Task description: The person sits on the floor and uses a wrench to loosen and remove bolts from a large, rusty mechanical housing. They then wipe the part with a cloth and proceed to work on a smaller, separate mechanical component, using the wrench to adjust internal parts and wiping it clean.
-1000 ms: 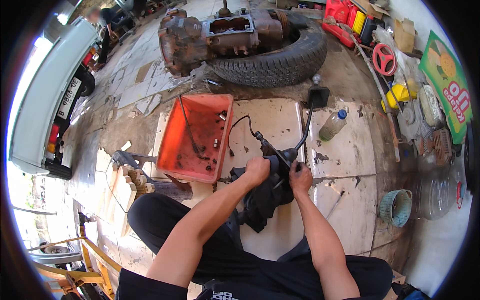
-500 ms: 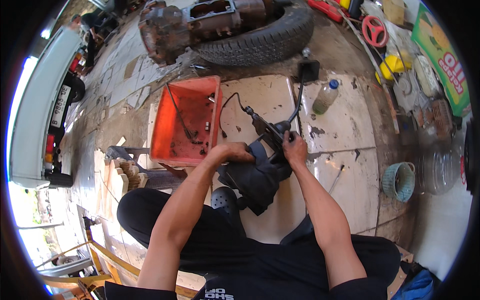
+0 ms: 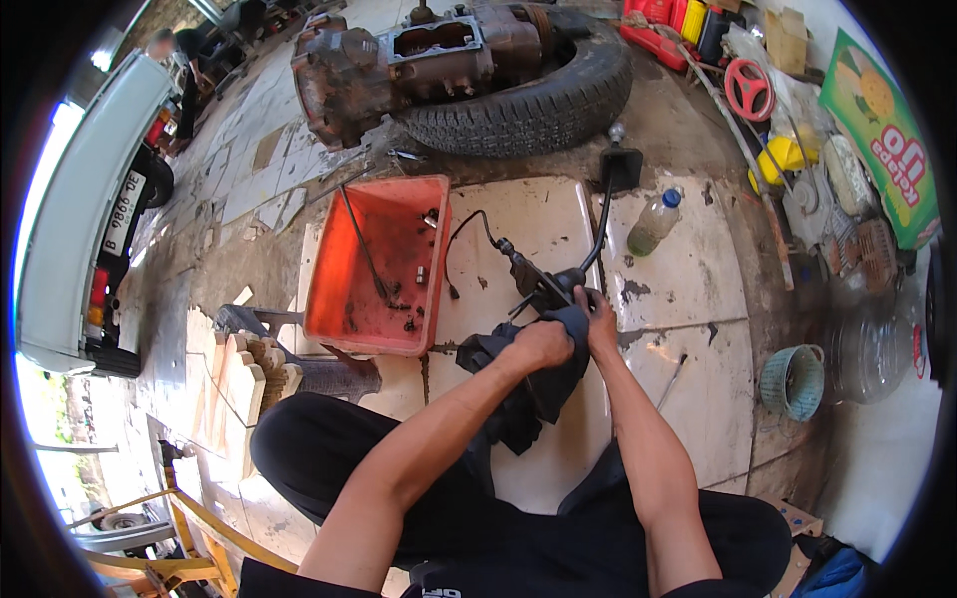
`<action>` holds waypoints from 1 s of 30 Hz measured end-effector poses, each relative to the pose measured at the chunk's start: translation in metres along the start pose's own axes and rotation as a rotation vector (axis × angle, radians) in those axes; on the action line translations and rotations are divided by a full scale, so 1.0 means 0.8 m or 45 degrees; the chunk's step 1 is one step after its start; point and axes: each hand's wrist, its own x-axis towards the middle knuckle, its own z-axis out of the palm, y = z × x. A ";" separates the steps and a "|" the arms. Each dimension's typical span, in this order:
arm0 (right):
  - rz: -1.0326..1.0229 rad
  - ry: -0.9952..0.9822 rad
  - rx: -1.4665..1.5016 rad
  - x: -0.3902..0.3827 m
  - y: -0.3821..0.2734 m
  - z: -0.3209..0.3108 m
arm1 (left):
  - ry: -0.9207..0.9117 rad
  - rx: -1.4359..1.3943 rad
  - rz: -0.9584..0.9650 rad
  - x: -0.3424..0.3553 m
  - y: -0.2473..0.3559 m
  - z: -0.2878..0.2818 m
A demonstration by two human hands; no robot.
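In front of me lies a gear shift lever assembly (image 3: 604, 224), a dark metal piece with a long bent rod, a square black plate near its far end and a cable on its left side. My left hand (image 3: 543, 345) is closed on a dark cloth (image 3: 518, 424), pressing it against the near end of the assembly. Closed around that same end from the right is my right hand (image 3: 599, 321). The cloth and my fingers hide the part where the two hands meet.
An orange-red tub (image 3: 329, 299) with small metal parts and a rod stands to the left. Beyond are a tire (image 3: 518, 130) and a rusty gearbox casing (image 3: 349, 85). A blue-capped bottle (image 3: 653, 227) and a teal basket (image 3: 793, 384) stand to the right. A person (image 3: 184, 70) is far left.
My left hand has moved right and up onto the metal part with the cloth, close to my right hand. The view has tilted slightly, so things sit lower in the picture.
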 end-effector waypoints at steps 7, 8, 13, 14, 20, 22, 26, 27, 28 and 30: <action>-0.003 0.041 -0.023 0.001 -0.007 -0.001 | 0.374 0.173 0.151 0.006 -0.007 0.051; -0.037 0.060 -0.083 -0.001 -0.014 0.002 | 0.404 0.174 0.139 0.005 -0.008 0.053; -0.051 0.162 -0.253 0.000 -0.014 0.008 | 0.254 0.080 0.161 0.015 -0.004 0.032; -0.067 0.159 -0.252 -0.001 -0.017 0.010 | 0.211 0.067 0.163 0.014 -0.005 0.024; -0.076 0.200 -0.301 0.012 -0.018 0.013 | 0.219 0.013 0.136 0.023 -0.004 0.010; -0.047 0.214 -0.257 0.035 -0.021 0.017 | 0.269 0.028 0.156 0.042 -0.009 -0.003; 0.020 0.258 -0.281 0.107 -0.034 0.028 | 0.434 0.103 0.230 0.088 -0.010 -0.047; 0.040 0.231 -0.329 0.123 -0.040 0.031 | 0.465 0.124 0.242 0.100 -0.011 -0.056; 0.061 0.197 -0.377 0.135 -0.044 0.034 | 0.473 0.133 0.241 0.110 -0.018 -0.058; 0.079 0.171 -0.439 0.152 -0.043 0.040 | 0.485 0.144 0.254 0.131 -0.025 -0.062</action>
